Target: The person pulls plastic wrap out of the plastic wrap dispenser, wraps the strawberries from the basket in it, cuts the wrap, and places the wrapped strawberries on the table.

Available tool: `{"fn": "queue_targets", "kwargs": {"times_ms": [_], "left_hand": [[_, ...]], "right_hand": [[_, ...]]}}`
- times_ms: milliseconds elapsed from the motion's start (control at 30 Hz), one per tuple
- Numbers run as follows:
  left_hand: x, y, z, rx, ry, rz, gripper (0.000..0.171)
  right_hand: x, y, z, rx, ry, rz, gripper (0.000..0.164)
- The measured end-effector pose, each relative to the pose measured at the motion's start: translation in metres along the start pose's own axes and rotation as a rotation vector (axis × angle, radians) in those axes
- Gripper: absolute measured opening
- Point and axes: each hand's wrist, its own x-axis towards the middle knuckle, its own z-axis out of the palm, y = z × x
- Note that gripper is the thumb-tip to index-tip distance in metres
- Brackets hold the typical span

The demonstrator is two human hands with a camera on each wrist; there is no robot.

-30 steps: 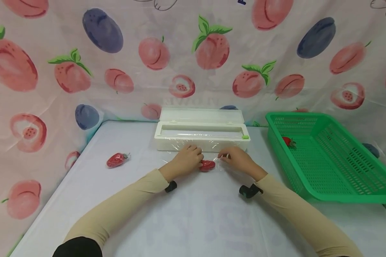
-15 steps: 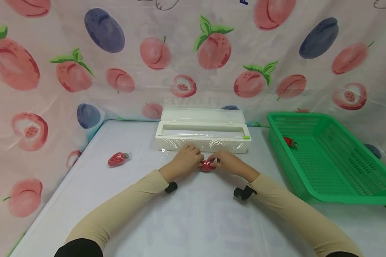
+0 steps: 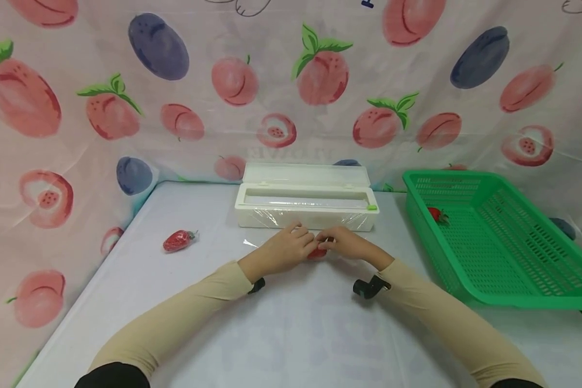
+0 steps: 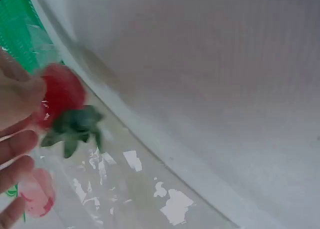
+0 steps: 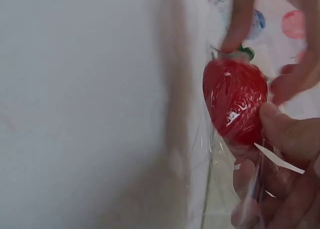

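Note:
A red strawberry (image 5: 235, 101) in clear cling film is between the two hands, in front of the white film box. My right hand (image 3: 346, 242) pinches it, the thumb (image 5: 280, 126) pressing its side near the tip, and film trails below. The left hand (image 3: 281, 250) is at the leafy end, with a fingertip (image 5: 232, 39) right by the green leaves. In the left wrist view spread fingers (image 4: 15, 146) stand beside the strawberry, and the leaves (image 4: 75, 129) show uncovered by any finger. In the head view the left hand hides part of the fruit.
Behind the hands, the white cling film box (image 3: 307, 218) stands with its lid up and film hanging over its front. A wrapped strawberry (image 3: 178, 241) lies at left. On the right, a green basket (image 3: 465, 280) holds a strawberry (image 3: 436, 215). A patterned cloth hangs behind.
My right hand has moved left from the loose film to the strawberry. The left hand has turned and shifted slightly right over the fruit, covering more of it in the head view.

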Motion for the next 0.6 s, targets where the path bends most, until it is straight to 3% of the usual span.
{"fn": "queue_targets", "kwargs": {"times_ms": [133,300,400,500,600], "left_hand": [[0.002,0.002,0.001,0.007,-0.049,-0.057,0.031],[0.006,0.004,0.002,0.019,-0.003,-0.099,0.030],[0.007,0.004,0.002,0.020,-0.003,-0.131,0.025],[0.006,0.005,0.004,-0.015,-0.025,-0.172,0.025],[0.005,0.006,0.006,-0.093,-0.053,-0.228,0.027]], "right_hand": [[-0.001,0.000,-0.005,0.026,-0.020,-0.009,0.022],[-0.002,0.002,-0.009,0.051,-0.036,-0.005,0.023],[-0.004,0.003,-0.010,0.044,0.002,0.009,0.025],[-0.009,-0.003,-0.010,-0.119,0.149,-0.024,0.024],[-0.017,-0.011,-0.008,-0.382,0.334,-0.110,0.026]]}}
